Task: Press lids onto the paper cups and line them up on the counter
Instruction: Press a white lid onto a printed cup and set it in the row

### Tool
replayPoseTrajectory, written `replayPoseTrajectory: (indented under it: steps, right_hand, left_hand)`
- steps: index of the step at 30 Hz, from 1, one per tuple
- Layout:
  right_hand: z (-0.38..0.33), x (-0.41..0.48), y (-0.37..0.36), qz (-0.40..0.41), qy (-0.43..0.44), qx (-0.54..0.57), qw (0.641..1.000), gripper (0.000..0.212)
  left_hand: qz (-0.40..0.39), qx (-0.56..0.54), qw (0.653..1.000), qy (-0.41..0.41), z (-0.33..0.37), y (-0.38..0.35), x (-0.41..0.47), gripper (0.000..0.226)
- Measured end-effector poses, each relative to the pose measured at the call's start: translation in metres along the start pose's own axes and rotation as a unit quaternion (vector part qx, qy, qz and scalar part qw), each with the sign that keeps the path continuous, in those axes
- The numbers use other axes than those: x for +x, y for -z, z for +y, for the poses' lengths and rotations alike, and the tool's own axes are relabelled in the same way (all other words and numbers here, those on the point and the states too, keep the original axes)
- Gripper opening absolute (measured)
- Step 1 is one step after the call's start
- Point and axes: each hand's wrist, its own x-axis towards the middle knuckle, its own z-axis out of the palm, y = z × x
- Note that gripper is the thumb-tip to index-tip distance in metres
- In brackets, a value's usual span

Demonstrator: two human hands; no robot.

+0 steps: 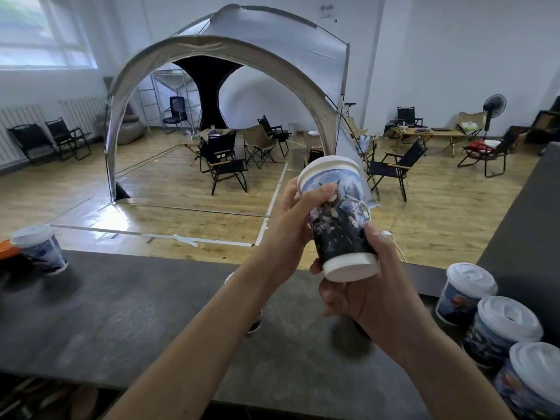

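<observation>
A printed paper cup (339, 219) with a white lid hangs tilted above the dark counter (136, 313), its base turned toward me. My left hand (291, 225) grips its upper side, fingers curled round near the lid. My right hand (363, 295) holds it from below at the base. Three lidded cups stand in a row at the right edge, the farthest one (466, 292) first, then the middle one (503, 328) and the nearest one (533, 380). A lone lidded cup (39, 250) stands at the far left. Another cup (254, 322) is mostly hidden behind my left forearm.
An orange object (7, 253) lies by the far-left cup. The counter turns a corner and runs away along the right side (527, 213). Beyond its far edge is a wooden floor with a canopy tent (230, 56) and folding chairs.
</observation>
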Motion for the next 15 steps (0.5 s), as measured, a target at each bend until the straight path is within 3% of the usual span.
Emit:
replayPoseTrajectory:
  steps: [8, 15]
  right_hand:
    - [0.008, 0.006, 0.007, 0.01, 0.002, -0.045, 0.999, 0.065]
    - [0.016, 0.018, 0.021, 0.075, 0.011, -0.118, 0.99, 0.07]
  left_hand:
    - [0.004, -0.047, 0.999, 0.008, -0.015, 0.009, 0.006, 0.071]
    - [0.012, -0.038, 0.999, 0.012, -0.029, 0.019, 0.014, 0.058]
